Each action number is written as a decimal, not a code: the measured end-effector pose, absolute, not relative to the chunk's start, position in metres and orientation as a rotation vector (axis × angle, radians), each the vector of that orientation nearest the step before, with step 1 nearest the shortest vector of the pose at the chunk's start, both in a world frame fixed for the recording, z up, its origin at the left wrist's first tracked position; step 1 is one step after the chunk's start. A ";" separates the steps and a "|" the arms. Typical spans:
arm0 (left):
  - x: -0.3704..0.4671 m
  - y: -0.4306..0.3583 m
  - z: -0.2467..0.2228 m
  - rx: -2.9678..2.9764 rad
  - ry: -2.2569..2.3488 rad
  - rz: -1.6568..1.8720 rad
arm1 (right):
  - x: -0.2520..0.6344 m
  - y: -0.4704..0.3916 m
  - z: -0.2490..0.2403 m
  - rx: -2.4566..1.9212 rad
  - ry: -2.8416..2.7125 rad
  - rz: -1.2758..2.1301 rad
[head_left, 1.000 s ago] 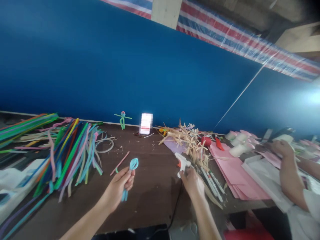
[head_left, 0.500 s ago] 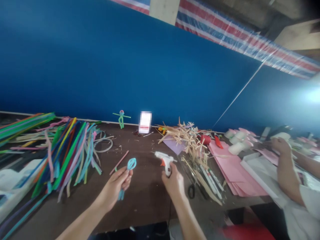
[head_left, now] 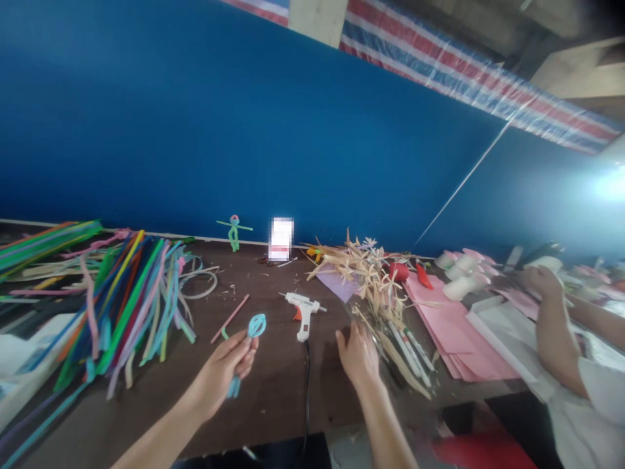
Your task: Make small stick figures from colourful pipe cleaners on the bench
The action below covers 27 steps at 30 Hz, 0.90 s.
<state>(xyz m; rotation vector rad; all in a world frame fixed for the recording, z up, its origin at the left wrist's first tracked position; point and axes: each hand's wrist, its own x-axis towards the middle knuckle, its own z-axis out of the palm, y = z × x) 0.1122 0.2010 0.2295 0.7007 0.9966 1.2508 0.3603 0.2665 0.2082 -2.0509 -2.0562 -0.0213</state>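
Note:
My left hand (head_left: 232, 361) is closed around a light blue pipe cleaner (head_left: 256, 326), whose looped top stands above the fingers and whose loose ends hang below. A white hot glue gun (head_left: 303, 312) with an orange trigger lies on the table between my hands, its cord running toward the near edge. My right hand (head_left: 359, 352) is over the table right of the glue gun, fingers apart, at the edge of a pile of dried straw strips and flowers (head_left: 375, 277). It covers the spot where scissors lay.
Colourful pipe cleaners (head_left: 127, 306) are heaped at the left. A green pipe-cleaner figure (head_left: 234, 234) stands by the blue wall. Pink paper sheets (head_left: 454, 339) and white-and-pink rolls (head_left: 466, 277) lie to the right, beside a co-worker's arm (head_left: 556, 326). A pink strip (head_left: 232, 318) lies near my left hand.
My right hand has let go of the glue gun, which now lies on the table, and has moved right over the scissors. My left hand still holds the blue pipe cleaner.

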 end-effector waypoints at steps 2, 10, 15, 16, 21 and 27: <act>0.114 0.202 0.230 0.694 0.995 1.244 | 0.366 0.260 0.202 -2.138 -2.084 -0.004; 0.119 0.201 0.229 0.705 0.962 1.206 | 0.349 0.241 0.188 -1.953 -2.251 0.082; 0.112 0.201 0.223 0.730 0.977 1.214 | 0.371 0.236 0.182 -2.027 -2.156 -0.055; 0.111 0.201 0.223 0.728 0.980 1.217 | 0.378 0.235 0.180 -2.065 -2.142 -0.064; 0.113 0.201 0.226 0.723 0.983 1.215 | 0.423 0.243 0.169 -2.109 -2.085 -0.123; 0.116 0.200 0.228 0.710 0.996 1.208 | 0.450 0.259 0.181 -1.885 -1.986 -0.196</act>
